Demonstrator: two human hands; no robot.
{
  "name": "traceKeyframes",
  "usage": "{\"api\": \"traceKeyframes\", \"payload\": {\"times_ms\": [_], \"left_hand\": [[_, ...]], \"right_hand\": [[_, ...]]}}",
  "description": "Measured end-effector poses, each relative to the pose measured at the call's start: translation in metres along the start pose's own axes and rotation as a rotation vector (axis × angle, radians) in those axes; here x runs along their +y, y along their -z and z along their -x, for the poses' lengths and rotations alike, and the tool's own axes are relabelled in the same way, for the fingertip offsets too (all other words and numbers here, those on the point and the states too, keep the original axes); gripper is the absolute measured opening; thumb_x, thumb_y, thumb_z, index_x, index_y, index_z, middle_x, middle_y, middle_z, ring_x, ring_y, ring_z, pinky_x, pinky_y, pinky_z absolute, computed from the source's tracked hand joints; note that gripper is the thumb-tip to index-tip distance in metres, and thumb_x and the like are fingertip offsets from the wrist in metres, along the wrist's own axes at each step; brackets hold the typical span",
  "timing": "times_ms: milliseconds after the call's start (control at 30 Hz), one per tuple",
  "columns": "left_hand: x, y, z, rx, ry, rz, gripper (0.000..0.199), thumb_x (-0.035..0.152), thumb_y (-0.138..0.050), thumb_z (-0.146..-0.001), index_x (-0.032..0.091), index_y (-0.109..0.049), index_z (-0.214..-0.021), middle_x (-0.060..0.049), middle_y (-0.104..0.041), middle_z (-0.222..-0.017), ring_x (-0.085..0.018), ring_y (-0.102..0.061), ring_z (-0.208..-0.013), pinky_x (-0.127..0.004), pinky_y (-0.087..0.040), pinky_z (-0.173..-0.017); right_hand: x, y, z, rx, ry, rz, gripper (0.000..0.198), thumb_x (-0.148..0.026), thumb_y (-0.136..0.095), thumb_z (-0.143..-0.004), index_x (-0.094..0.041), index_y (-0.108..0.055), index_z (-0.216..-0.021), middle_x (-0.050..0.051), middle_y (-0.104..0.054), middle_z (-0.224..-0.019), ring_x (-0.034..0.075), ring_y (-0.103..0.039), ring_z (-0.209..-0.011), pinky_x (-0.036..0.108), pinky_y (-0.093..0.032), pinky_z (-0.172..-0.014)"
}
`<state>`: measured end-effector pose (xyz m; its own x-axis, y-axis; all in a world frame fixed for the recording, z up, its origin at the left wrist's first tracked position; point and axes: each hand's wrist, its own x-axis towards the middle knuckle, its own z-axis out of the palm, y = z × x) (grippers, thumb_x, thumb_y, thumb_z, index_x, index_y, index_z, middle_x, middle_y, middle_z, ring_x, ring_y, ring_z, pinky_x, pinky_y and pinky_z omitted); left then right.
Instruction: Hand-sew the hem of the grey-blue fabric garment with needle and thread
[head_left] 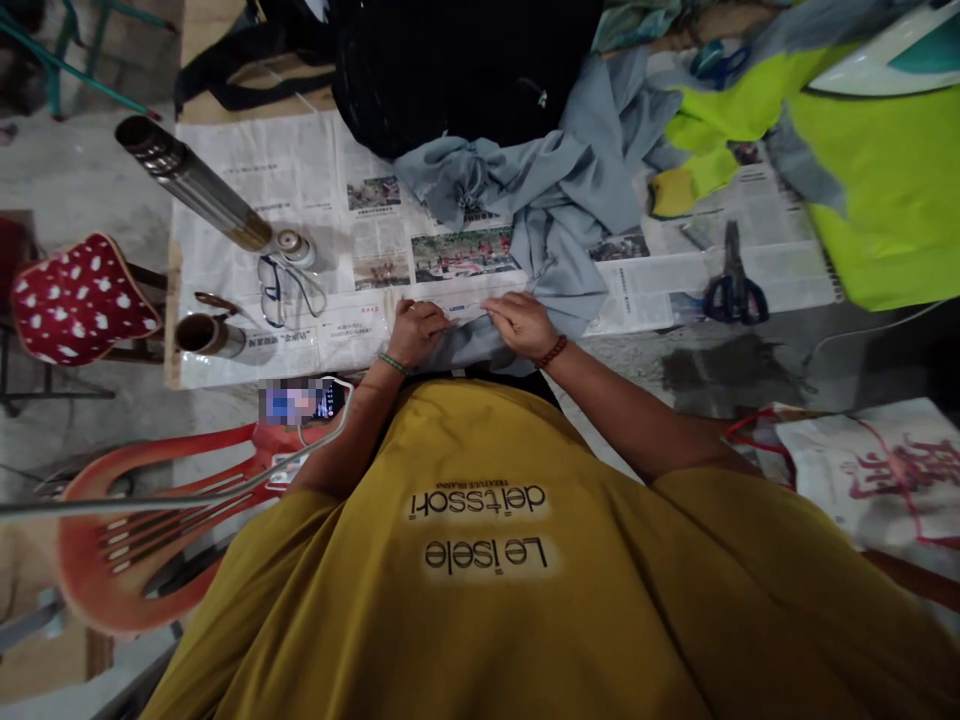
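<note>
At the table's near edge, my left hand and my right hand face each other with fingers pinched closed. Between their fingertips runs a thin white strip; its exact kind is too small to make out. Grey cloth lies under and beside the right hand and continues below both hands towards my lap. From there the cloth stretches back across the newspaper in loose folds. A green bracelet is on my left wrist, a reddish-brown one on my right.
Left on the table are a steel thermos, its lid, eyeglasses and a cup. Right are dark-handled scissors, yellow-green cloth and an iron. A black bag lies behind; a red chair stands left.
</note>
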<state>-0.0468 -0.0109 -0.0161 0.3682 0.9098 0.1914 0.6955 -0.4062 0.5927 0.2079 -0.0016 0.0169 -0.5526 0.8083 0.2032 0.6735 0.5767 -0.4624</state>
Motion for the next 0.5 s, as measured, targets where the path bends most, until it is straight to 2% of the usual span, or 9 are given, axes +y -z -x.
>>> {"api": "traceKeyframes", "payload": {"times_ms": [133,267,333,500], "left_hand": [[0.002,0.001,0.002,0.032,0.017,0.034,0.012,0.018,-0.064,-0.081,0.029,-0.069,-0.079,-0.003,-0.073,-0.092,-0.026,-0.064,-0.098,-0.050,-0.037,-0.106],[0.004,0.001,0.003,0.078,0.040,0.036,0.012,0.017,-0.063,-0.082,0.028,-0.068,-0.079,-0.003,-0.072,-0.090,-0.025,-0.063,-0.096,-0.050,-0.037,-0.104],[0.004,0.001,0.003,0.074,0.029,0.007,0.011,0.017,-0.063,-0.083,0.027,-0.067,-0.080,-0.004,-0.071,-0.091,-0.025,-0.063,-0.097,-0.050,-0.038,-0.104],[0.004,0.001,0.005,0.038,-0.029,-0.110,0.013,0.015,-0.060,-0.084,0.026,-0.066,-0.082,-0.003,-0.072,-0.094,-0.023,-0.065,-0.097,-0.048,-0.039,-0.102]], "right_hand": [[-0.015,0.006,-0.021,-0.057,0.011,0.109,0.040,-0.024,-0.040,-0.101,-0.020,-0.074,-0.120,0.013,-0.071,-0.104,0.027,-0.060,-0.100,0.039,-0.041,-0.092],[-0.017,-0.006,-0.021,-0.141,0.061,0.139,0.038,-0.020,-0.043,-0.100,-0.017,-0.075,-0.120,0.014,-0.071,-0.103,0.026,-0.060,-0.097,0.037,-0.043,-0.088],[-0.011,-0.016,-0.011,-0.110,0.071,0.132,0.038,-0.019,-0.043,-0.100,-0.017,-0.076,-0.119,0.013,-0.071,-0.100,0.025,-0.061,-0.094,0.036,-0.045,-0.088],[0.008,-0.034,0.010,0.092,0.083,0.080,0.038,-0.018,-0.041,-0.101,-0.019,-0.077,-0.114,0.010,-0.070,-0.094,0.023,-0.061,-0.091,0.034,-0.047,-0.088]]}}
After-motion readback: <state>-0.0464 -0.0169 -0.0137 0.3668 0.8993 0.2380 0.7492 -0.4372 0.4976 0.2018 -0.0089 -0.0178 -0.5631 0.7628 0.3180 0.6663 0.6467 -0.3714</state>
